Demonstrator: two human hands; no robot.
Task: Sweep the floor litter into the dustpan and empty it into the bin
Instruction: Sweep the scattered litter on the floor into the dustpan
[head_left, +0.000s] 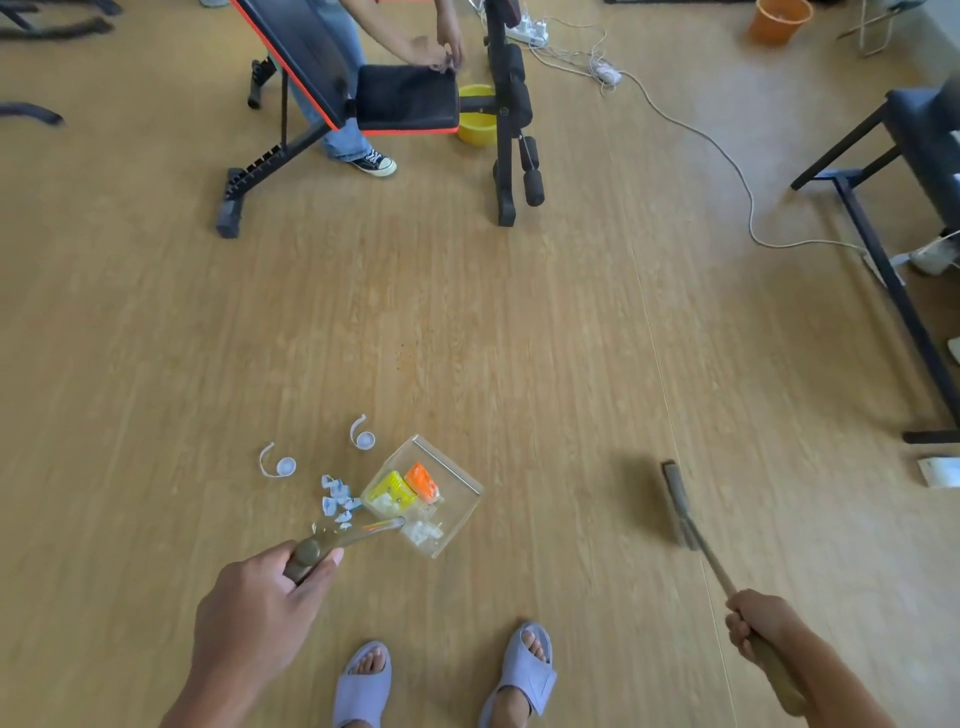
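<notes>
My left hand (260, 597) grips the brownish handle of a clear plastic dustpan (457, 504), which is held just above the wooden floor. Inside the dustpan lie a yellow wrapper (390, 488), an orange wrapper (423, 480) and some white bits. Small white and blue paper scraps (336, 501) and two curled white strips (278, 465) lie on the floor just left of the dustpan. My right hand (756, 621) holds the broom handle; the broom head (678, 504) hangs off to the right, apart from the litter. An orange bin (777, 20) stands far away at the top right.
A black and red weight bench (363, 98) stands ahead, with another person bent over it and a yellow bucket (475, 117) beneath. White cables and power strips (727, 156) trail across the floor at right. A dark table frame (883, 249) lines the right edge. My slippered feet (441, 675) are below.
</notes>
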